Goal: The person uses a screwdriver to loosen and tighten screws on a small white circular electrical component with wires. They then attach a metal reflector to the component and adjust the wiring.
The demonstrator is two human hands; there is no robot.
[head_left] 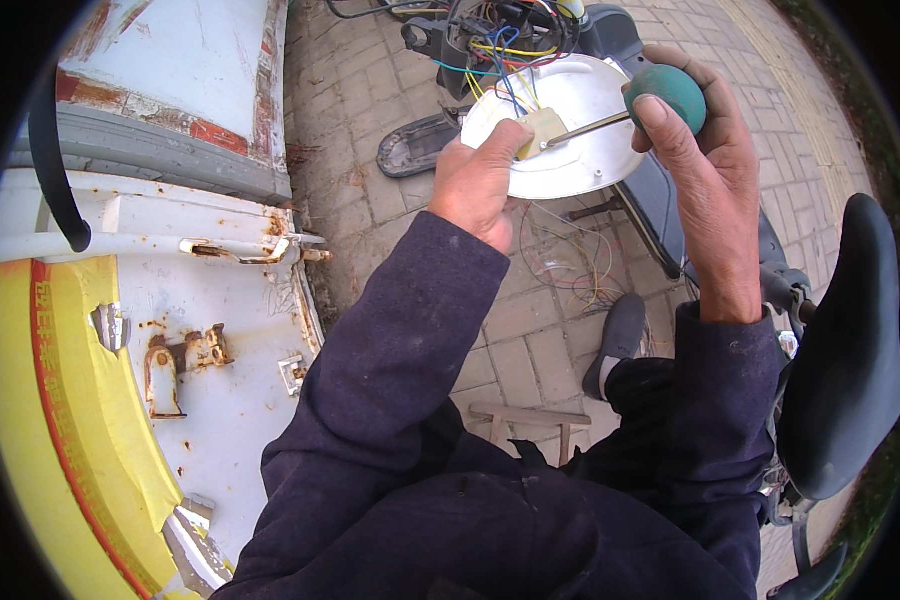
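A white, rounded plastic cover (595, 90) is gripped at its near left edge by my left hand (473, 192). The thumb of that hand presses on a beige block (542, 128) lying against the cover. Blue and yellow wires (507, 75) run from around the block up to a tangle beyond. My right hand (718, 190) is wrapped round the green ball-shaped handle of a screwdriver (667, 97). Its metal shaft points left, with the tip at the beige block near my left thumb; whether it sits in a screw is too small to tell.
Dark vehicle parts with coloured wiring (490, 45) stand at the far side. A black saddle (840, 350) is close on my right. On my left are a rusty white metal panel (230, 440) and a yellow sheet (90, 380). A low wooden stool (530, 413) and loose wires (595, 265) lie below on the paving.
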